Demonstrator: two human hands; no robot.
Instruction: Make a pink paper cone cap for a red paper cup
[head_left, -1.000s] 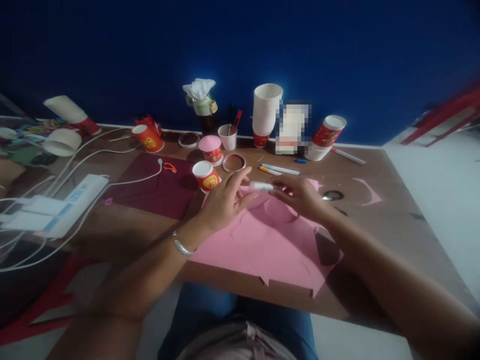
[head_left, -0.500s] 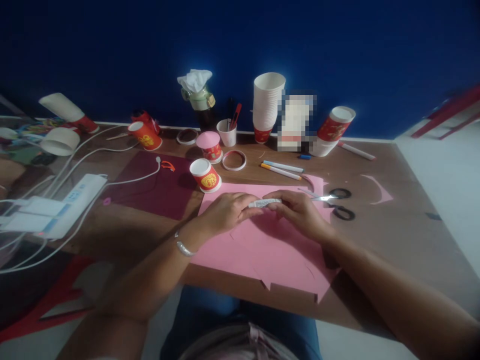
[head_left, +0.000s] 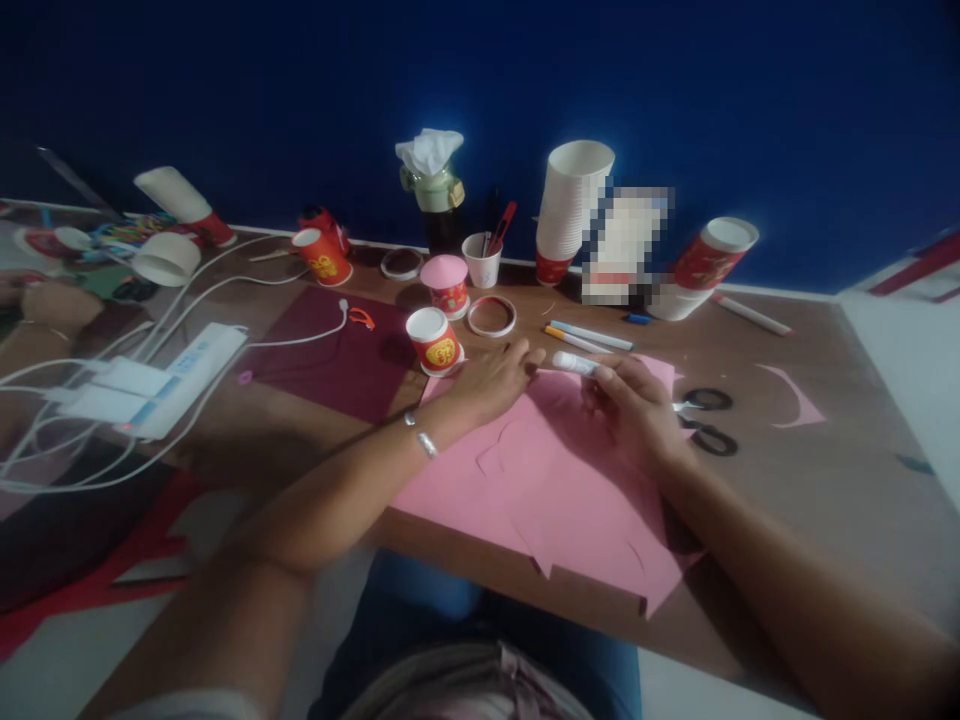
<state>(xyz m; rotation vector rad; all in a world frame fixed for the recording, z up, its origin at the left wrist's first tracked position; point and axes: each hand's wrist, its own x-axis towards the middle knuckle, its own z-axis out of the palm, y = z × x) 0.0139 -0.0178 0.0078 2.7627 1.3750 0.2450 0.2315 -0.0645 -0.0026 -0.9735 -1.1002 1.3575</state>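
A sheet of pink paper (head_left: 555, 490) with cut curves lies on the brown table (head_left: 810, 480) in front of me. My right hand (head_left: 637, 405) is closed around a white marker-like stick (head_left: 576, 364), its tip pointing left over the sheet's far edge. My left hand (head_left: 491, 378) rests on the pink paper with fingers stretched out, its fingertips close to the stick's tip. A silver bracelet (head_left: 424, 440) is on my left wrist. An upside-down red paper cup (head_left: 436, 342) stands just left of my left hand.
Black-handled scissors (head_left: 705, 420) lie right of my right hand. Two pens (head_left: 589, 337), a white ring (head_left: 491, 315), more red cups, a cup stack (head_left: 570, 205) and a dark red sheet (head_left: 337, 350) sit behind. A power strip (head_left: 172, 375) with cables is at left.
Both hands held the white stick together before; now my left hand has let go and lies flat on the pink paper, while my right hand keeps the stick. The view shifted left.
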